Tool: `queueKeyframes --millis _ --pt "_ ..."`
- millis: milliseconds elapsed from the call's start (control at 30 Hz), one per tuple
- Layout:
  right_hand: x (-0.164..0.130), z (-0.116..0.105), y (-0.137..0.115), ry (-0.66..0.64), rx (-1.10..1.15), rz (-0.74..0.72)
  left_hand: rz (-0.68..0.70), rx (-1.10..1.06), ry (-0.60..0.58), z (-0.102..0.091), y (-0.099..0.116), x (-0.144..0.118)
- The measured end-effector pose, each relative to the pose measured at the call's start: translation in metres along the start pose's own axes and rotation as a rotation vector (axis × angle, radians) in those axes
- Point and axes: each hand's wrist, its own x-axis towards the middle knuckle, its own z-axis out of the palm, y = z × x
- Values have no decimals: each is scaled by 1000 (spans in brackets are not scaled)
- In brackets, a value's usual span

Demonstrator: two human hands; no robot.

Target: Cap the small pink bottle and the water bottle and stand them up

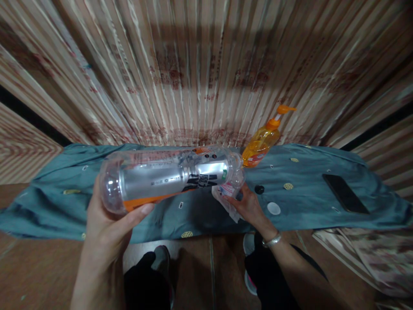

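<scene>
And here's the big clear bottle [151,178], stretched across the centre of the frame, lying nearly sideways above the counter [303,215], its neck to the right, silver-and-orange label on show! The left hand [111,224] has it by the base end, fingers curled round, thumb along the lower side, the far fingertips hidden behind the plastic. Just under that neck, right of centre, sits the small clear container [224,190] with its pinkish label, and the right hand [250,206] has its fingers closed about it; whether the two vessels touch, I can't tell.

Right behind the neck, the amber pump bottle [260,144] stands with its orange nozzle pointing right. Beside the right hand, a small black cap [259,189] and a white disc [274,208], close but apart. Farther over, at the right of the frame, lies a dark phone [345,193]. A silver bracelet [272,240] rings the right wrist, pleated fabric [200,64] fills the top, and tiled floor [196,275] shows below.
</scene>
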Motion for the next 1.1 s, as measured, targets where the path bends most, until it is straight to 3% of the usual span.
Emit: queueKeyframes --millis 1100 --pt "-1 0 0 1 23 -14 -49 -67 43 -2 -7 3"
